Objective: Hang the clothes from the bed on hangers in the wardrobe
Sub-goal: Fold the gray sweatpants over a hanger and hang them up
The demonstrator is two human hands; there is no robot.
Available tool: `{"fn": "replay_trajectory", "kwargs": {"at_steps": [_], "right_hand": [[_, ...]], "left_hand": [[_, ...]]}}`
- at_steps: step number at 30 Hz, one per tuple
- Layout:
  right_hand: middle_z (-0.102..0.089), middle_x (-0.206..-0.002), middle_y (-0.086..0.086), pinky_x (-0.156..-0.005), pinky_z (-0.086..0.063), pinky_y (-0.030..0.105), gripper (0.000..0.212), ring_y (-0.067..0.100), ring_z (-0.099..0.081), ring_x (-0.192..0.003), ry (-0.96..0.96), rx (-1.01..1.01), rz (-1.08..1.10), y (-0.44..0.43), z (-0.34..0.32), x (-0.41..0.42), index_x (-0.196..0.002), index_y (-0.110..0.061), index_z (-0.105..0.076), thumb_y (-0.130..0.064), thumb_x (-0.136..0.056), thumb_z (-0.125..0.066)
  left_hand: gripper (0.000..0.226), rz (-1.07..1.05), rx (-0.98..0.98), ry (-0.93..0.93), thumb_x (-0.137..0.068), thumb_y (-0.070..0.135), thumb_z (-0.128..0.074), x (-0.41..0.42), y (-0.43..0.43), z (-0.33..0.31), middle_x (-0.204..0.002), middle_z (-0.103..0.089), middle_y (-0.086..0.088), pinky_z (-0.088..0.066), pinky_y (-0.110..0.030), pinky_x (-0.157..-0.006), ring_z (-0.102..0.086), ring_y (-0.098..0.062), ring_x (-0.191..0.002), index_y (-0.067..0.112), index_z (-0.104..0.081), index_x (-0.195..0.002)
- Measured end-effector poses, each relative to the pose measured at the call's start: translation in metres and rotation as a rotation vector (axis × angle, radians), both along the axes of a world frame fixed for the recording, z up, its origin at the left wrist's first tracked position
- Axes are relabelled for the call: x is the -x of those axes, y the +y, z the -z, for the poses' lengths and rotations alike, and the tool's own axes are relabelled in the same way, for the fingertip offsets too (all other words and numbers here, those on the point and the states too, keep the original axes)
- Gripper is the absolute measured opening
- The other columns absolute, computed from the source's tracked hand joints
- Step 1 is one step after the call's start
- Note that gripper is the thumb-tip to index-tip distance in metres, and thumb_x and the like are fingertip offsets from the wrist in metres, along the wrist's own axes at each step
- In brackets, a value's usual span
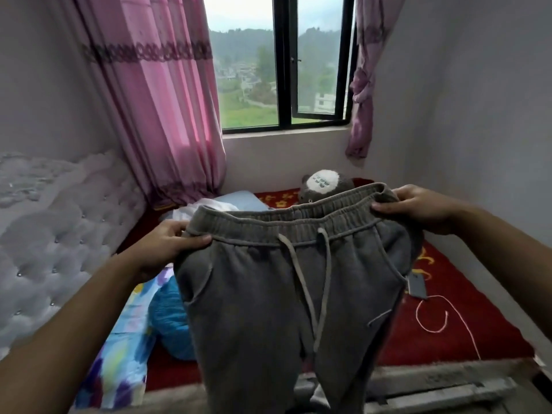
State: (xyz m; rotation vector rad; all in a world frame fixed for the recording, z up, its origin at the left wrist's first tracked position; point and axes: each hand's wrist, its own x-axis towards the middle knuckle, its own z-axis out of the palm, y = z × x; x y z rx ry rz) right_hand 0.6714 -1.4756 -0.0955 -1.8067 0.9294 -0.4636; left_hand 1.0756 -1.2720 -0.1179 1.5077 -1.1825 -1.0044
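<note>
Head view: left hand and right hand pinch soft, limp grey drawstring sweatpants by the elasticated waistband above the red-covered bed.

Red-covered bed with plush toy, phone, pink cable, blue bundle.

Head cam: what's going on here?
A person is holding up grey sweatpants over the bed. The left hand and the right hand each grip one side of the waistband, and the legs hang down. A plush toy and a phone on a cable lie on the red cover. No hanger or wardrobe is in view, so nothing is hung yet.
</note>
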Motion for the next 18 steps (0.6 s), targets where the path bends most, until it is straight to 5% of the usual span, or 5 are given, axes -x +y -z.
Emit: {"fn": "replay_trajectory", "kwargs": {"at_steps": [2, 5, 10, 15, 18], "right_hand": [[-0.072, -0.108, 0.013, -0.098, -0.049, 0.05, 0.073, 0.032, -0.068, -0.104, -0.042, 0.003, 0.06, -0.027, 0.008, -0.008, -0.101, -0.011, -0.074, -0.059, -0.048, -0.089], [-0.074, -0.101, 0.011, -0.089, -0.055, 0.041, 0.055, 0.029, -0.069, -0.1, -0.098, 0.054, 0.129, -0.068, 0.016, -0.025, -0.097, -0.01, -0.074, -0.049, -0.061, -0.086], [-0.074, -0.078, -0.003, -0.06, -0.055, 0.017, 0.014, 0.009, -0.069, -0.071, -0.209, 0.094, 0.22, -0.167, 0.026, -0.065, -0.094, -0.009, -0.069, -0.019, -0.085, -0.07], [-0.071, -0.093, 0.006, -0.079, -0.054, 0.03, 0.016, 0.017, -0.065, -0.081, -0.177, 0.133, 0.294, -0.307, 0.071, -0.113, -0.095, -0.01, -0.072, -0.024, -0.087, -0.071], [-0.071, -0.076, -0.005, -0.07, -0.051, 0.021, 0.013, 0.006, -0.062, -0.069, -0.083, 0.089, 0.315, -0.375, 0.136, -0.14, -0.091, -0.008, -0.071, -0.021, -0.087, -0.071]], "left_hand": [[0.067, -0.041, 0.038, -0.014, -0.053, 0.039, -0.09, -0.006, -0.034, 0.008, -0.102, -0.072, -0.016, -0.055, -0.038, -0.088, -0.068, -0.026, -0.097, 0.002, -0.069, -0.105], [0.023, -0.134, 0.095, -0.02, -0.078, 0.012, -0.075, -0.013, -0.09, 0.021, -0.101, -0.071, -0.016, -0.054, -0.035, -0.085, -0.066, -0.025, -0.093, 0.006, -0.07, -0.1], [0.021, -0.231, 0.157, -0.09, -0.082, 0.01, -0.072, -0.032, -0.204, 0.027, -0.096, -0.071, -0.014, -0.054, -0.031, -0.08, -0.065, -0.019, -0.084, 0.002, -0.07, -0.101], [0.007, -0.326, 0.098, -0.131, -0.084, 0.006, -0.069, -0.057, -0.346, 0.046, -0.062, -0.069, 0.011, -0.052, -0.014, -0.058, -0.063, -0.003, -0.06, 0.013, -0.067, -0.083], [0.009, -0.399, -0.01, -0.158, -0.085, 0.005, -0.068, -0.067, -0.419, 0.104, -0.066, -0.066, 0.005, -0.05, -0.012, -0.055, -0.06, -0.001, -0.055, 0.013, -0.065, -0.082]]}}
